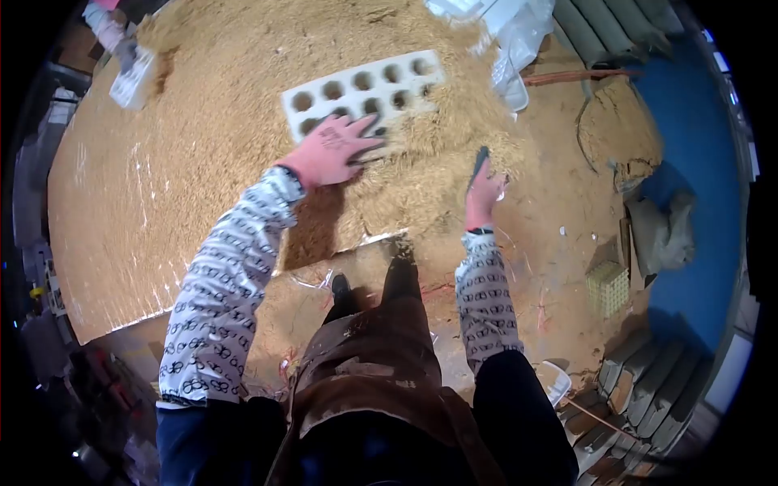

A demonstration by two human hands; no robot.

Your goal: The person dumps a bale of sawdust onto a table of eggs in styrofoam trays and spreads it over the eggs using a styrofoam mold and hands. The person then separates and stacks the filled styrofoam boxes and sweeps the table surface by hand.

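A white tray with rows of round holes lies tilted on the heap of loose tan husks. Husks cover its lower right part. My left hand, in a pink glove with dark fingertips, rests on the tray's lower left edge with its fingers spread. My right hand, gloved the same way, is held on edge at the right side of the heap. Its fingers extend forward, apart from the tray, and some are hidden behind the hand.
At the top left another person's gloved hand touches a white block. Clear plastic wrapping lies at the top right. A filled sack, a yellowish crate and stacked grey bags stand along the right.
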